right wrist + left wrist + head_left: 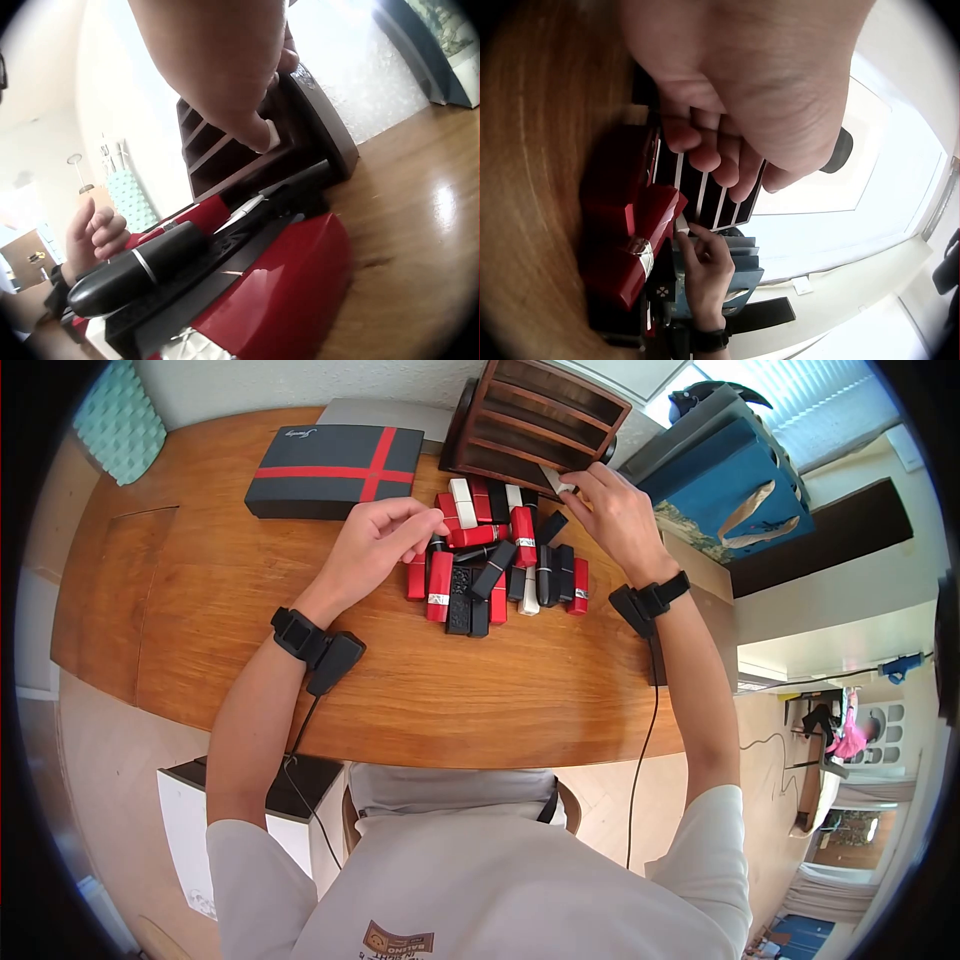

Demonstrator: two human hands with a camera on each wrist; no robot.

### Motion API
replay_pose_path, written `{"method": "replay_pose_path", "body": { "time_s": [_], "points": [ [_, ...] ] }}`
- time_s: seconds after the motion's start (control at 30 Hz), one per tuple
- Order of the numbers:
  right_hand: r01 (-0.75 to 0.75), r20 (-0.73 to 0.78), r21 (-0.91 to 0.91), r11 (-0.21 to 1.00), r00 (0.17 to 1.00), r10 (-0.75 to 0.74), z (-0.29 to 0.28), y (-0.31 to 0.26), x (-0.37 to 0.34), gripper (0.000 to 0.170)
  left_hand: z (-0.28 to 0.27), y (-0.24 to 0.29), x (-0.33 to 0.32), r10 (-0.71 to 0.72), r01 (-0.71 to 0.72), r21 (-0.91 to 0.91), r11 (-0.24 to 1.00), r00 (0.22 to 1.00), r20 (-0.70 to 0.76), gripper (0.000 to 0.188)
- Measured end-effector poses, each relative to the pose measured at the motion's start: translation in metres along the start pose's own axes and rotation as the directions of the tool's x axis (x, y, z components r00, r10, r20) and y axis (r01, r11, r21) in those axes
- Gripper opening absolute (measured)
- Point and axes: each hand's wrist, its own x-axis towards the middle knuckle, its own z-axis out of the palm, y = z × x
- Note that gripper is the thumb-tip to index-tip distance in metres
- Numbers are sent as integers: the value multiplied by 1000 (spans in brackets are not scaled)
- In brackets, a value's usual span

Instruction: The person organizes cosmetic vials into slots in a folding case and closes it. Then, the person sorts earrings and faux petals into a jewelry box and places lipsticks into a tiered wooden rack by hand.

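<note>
My right hand (622,520) pinches a small white lipstick tube (562,486) between thumb and fingertips. It is at the lowest tier of a tilted dark wooden display rack (545,432), at the right end. In the right wrist view, the tube's pale end (273,136) shows under my fingers; the rest is hidden. My left hand (372,550) hovers at the left side of a pile of lipsticks, fingers loosely curled with nothing in them. Red tubes (438,582), black tubes (545,575) and a few white ones (462,503) lie jumbled in front of the rack.
A dark gift box (335,460) with a red ribbon lies left of the rack, a grey box behind it. Blue paper bags (725,490) stand to the right. A green textured object (118,422) is at the far left. Cables run from both wrist cameras.
</note>
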Motion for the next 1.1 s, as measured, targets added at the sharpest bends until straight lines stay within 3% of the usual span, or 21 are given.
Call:
{"method": "replay_pose_path", "body": {
  "time_s": [0.13,0.23,0.33,0.4,0.57,0.7,0.9,0.97,1.0,1.1],
  "points": [
    [-12,-8,-9,1000,1000,12,-2,-6,1,17,0,0,1,12,-12,3,1000,1000,16,31],
    [-72,18,107,992,997,70,-14,-22,1,22,-1,1,1,17,-17,8,1000,1000,16,31],
    [-39,149,285,958,989,-4,-29,-34,-6,29,-2,-1,0,12,-12,25,1000,1000,7,31],
    [70,201,388,919,967,-159,-38,-40,-13,35,-2,-3,1,17,-17,12,1000,1000,16,32],
    [38,379,410,911,902,-208,-56,-53,-27,52,0,-3,1,18,-19,17,1000,1000,18,31],
    [74,388,384,921,892,-233,-48,-55,-41,44,0,-4,1,10,-11,32,999,1000,11,30],
    [173,279,392,903,913,-296,-52,-53,-38,29,0,-6,1,7,-7,24,1000,1000,9,30],
    [181,88,351,919,971,-224,-61,-52,-30,25,1,-3,0,4,-4,25,1000,1000,2,30],
    [183,92,348,920,969,-228,-64,-50,-25,25,3,-2,-1,-1,1,27,1000,1000,3,30],
    [155,-154,225,962,980,-122,-67,-29,-4,25,2,-2,-1,3,-3,7,1000,1000,14,30]
  ]
}}
